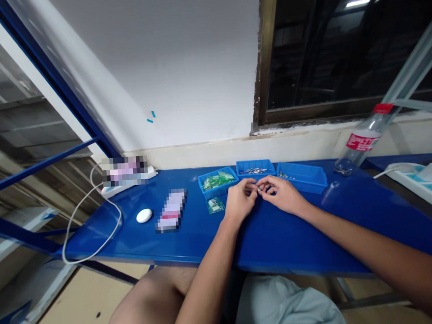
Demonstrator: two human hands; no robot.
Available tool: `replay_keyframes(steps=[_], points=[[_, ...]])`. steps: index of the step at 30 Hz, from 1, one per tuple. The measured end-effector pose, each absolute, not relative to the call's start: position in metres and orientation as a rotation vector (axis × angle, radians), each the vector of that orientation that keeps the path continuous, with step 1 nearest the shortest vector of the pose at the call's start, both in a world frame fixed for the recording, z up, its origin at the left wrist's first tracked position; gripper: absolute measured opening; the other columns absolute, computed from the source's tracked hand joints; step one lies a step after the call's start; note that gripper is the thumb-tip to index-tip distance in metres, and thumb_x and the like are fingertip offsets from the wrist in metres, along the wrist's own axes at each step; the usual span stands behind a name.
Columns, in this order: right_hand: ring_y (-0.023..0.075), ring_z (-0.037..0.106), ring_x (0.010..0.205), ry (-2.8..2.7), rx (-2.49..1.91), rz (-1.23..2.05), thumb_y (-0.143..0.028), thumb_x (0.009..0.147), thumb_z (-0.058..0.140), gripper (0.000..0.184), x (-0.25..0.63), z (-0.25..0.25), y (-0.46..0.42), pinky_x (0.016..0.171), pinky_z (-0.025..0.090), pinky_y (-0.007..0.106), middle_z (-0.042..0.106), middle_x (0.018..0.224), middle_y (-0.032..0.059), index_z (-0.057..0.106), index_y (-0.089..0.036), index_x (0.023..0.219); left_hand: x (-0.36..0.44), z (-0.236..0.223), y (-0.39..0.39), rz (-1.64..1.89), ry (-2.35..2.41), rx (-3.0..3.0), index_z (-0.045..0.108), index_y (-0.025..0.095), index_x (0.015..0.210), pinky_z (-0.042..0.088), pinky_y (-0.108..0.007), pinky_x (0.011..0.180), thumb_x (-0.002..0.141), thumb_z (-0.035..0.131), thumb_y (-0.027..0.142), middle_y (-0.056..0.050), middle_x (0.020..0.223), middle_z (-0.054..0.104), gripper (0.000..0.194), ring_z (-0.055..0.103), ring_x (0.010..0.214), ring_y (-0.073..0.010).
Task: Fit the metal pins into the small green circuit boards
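My left hand (pixel 241 197) and my right hand (pixel 279 193) meet over the blue table, thumbs and forefingers pinched together. Between their fingertips is a small shiny piece (pixel 259 189), too small to name. Just beyond the hands, a blue bin (pixel 256 174) holds thin metal parts. To its right stands another blue bin (pixel 308 184) with a few small metal bits in it. Left of my left hand, a third blue bin (pixel 221 193) contains green-tinted plastic packets (pixel 217 180). One small green packet (pixel 215 205) lies on the table in front of that bin.
Farther left on the blue table (pixel 133 244) are a blurred-out phone-like object (pixel 172 211), a white oval object (pixel 144 216) and a power strip (pixel 129 184) with a looping white cable (pixel 120 217). A red-capped plastic bottle (pixel 362 142) stands at the back right.
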State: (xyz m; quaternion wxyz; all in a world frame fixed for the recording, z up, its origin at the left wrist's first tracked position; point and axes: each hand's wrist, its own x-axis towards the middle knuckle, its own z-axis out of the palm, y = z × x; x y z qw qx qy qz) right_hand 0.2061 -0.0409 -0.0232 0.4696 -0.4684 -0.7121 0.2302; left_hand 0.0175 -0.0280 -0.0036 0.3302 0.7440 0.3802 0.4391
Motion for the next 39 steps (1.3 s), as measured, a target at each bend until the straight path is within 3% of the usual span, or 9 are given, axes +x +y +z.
replay_keyframes(steps=[5,9,13,17,23,27,35,39], points=[[0.0184,0.068,0.075,-1.746,-1.179,0.461,-0.028,0.089,0.067,0.014,0.210,-0.021,-0.040,0.067,0.059,0.032,0.070,0.090,0.0051,0.075,-0.022,0.099,0.016,0.001,-0.031,1.111,1.079,2.000,0.077,0.016,0.106,0.062,-0.028,0.082,0.094,0.065,0.022,-0.006,0.097,0.082,0.018,0.078,0.086,-0.0190],[0.0196,0.070,0.082,-1.758,-1.143,0.477,-0.026,0.088,0.067,0.013,0.211,-0.019,-0.040,0.071,0.060,0.033,0.071,0.094,0.0049,0.074,-0.023,0.099,0.014,0.005,-0.032,1.022,1.099,2.055,0.082,0.020,0.103,0.062,-0.031,0.087,0.097,0.066,0.036,-0.006,0.102,0.083,0.024,0.079,0.091,-0.0236],[0.0211,0.072,0.089,-1.771,-1.115,0.503,-0.028,0.091,0.064,0.012,0.208,-0.014,-0.044,0.077,0.061,0.035,0.074,0.102,0.0063,0.074,-0.023,0.098,0.014,0.002,-0.029,1.033,1.105,1.988,0.082,0.020,0.106,0.063,-0.031,0.090,0.095,0.069,0.028,-0.006,0.107,0.082,0.019,0.079,0.097,-0.0237],[0.0217,0.074,0.087,-1.677,-1.181,0.568,-0.034,0.093,0.067,0.014,0.205,-0.013,-0.047,0.079,0.062,0.036,0.077,0.098,0.0057,0.072,-0.023,0.098,0.015,-0.001,-0.027,1.056,1.117,1.939,0.080,0.016,0.103,0.063,-0.029,0.087,0.091,0.069,0.016,-0.007,0.099,0.083,0.016,0.080,0.090,-0.0202],[0.0224,0.074,0.085,-1.657,-1.192,0.597,-0.039,0.090,0.071,0.020,0.206,-0.018,-0.044,0.076,0.062,0.037,0.076,0.095,0.0065,0.071,-0.022,0.100,0.016,-0.001,-0.028,1.094,1.103,1.957,0.078,0.015,0.100,0.064,-0.030,0.087,0.087,0.068,0.007,-0.006,0.095,0.082,0.019,0.079,0.087,-0.0185],[0.0232,0.073,0.089,-1.660,-1.131,0.600,-0.039,0.088,0.072,0.022,0.206,-0.018,-0.043,0.074,0.062,0.036,0.076,0.099,0.0078,0.070,-0.023,0.103,0.016,0.002,-0.031,1.176,1.014,1.919,0.074,0.017,0.113,0.064,-0.031,0.090,0.087,0.066,0.003,-0.006,0.102,0.082,0.030,0.080,0.093,-0.0181],[0.0231,0.069,0.083,-1.811,-1.090,0.326,-0.032,0.093,0.064,0.023,0.206,-0.003,-0.052,0.074,0.059,0.038,0.072,0.099,0.0071,0.071,-0.025,0.113,0.015,0.009,-0.036,1.177,0.904,1.938,0.062,0.023,0.135,0.062,-0.033,0.096,0.094,0.064,0.009,-0.004,0.111,0.082,0.043,0.078,0.105,-0.0192],[0.0222,0.066,0.079,-1.844,-1.136,0.111,-0.026,0.095,0.058,0.021,0.218,0.008,-0.050,0.076,0.057,0.038,0.069,0.099,0.0079,0.073,-0.024,0.109,0.014,0.006,-0.035,1.128,0.882,2.123,0.063,0.022,0.135,0.059,-0.034,0.101,0.100,0.061,0.020,-0.007,0.122,0.078,0.035,0.075,0.111,-0.0199]])
